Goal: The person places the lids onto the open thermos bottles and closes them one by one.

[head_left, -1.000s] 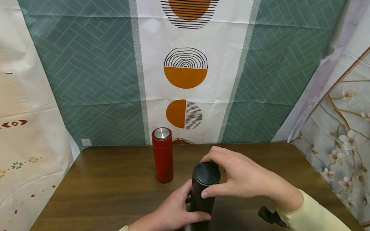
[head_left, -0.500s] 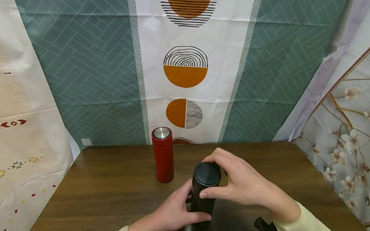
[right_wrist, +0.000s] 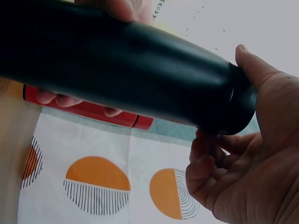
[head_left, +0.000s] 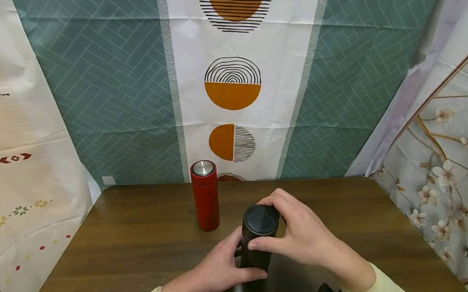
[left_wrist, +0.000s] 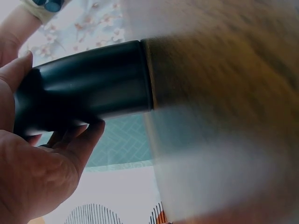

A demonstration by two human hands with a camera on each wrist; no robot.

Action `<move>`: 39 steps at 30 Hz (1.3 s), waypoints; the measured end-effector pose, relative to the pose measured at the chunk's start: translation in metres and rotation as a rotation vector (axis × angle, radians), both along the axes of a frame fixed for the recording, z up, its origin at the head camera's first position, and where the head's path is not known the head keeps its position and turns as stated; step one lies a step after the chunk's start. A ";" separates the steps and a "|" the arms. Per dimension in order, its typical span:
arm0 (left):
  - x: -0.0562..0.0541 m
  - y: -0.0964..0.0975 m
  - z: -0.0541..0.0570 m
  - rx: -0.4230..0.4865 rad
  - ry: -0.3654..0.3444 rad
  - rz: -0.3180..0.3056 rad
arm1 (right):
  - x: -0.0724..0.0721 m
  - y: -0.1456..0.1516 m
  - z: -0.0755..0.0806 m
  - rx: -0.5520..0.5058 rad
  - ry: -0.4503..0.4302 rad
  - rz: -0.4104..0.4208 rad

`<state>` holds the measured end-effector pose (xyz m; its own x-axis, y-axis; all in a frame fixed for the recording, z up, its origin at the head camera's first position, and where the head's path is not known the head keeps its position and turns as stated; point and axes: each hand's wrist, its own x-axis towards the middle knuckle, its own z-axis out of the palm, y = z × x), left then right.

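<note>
Seemingly, the lid point(head_left: 261, 219) of the black bottle point(head_left: 255, 257), standing on the table point(head_left: 111, 246), is being worked: the left hand point(head_left: 217, 266) is gripping the body, the right hand point(head_left: 302, 234) is pinching the lid; turning is probably needing a steady left hold.

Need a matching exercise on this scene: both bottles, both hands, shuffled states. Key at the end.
Column one
A. red bottle
B. left hand
C. black bottle
D. right hand

Column two
1. gripped by two hands, dark on top
2. fingers and thumb at the top end of what it grips
3. upright, silver-coloured on top, touched by no hand
4. grips the side, lower down than the other hand

Right pairs: A-3, B-4, C-1, D-2
</note>
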<state>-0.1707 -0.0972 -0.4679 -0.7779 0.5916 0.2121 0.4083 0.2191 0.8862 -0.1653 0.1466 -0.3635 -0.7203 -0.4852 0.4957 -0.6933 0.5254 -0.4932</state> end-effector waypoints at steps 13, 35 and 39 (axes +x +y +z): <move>0.000 0.002 -0.002 -0.004 0.002 0.017 | 0.005 -0.003 -0.009 -0.050 0.086 -0.036; 0.001 0.004 -0.001 -0.022 -0.018 0.035 | -0.031 0.019 -0.021 -0.212 -0.218 0.455; 0.001 0.004 -0.002 -0.020 -0.013 0.035 | -0.033 0.019 -0.024 -0.241 -0.219 0.479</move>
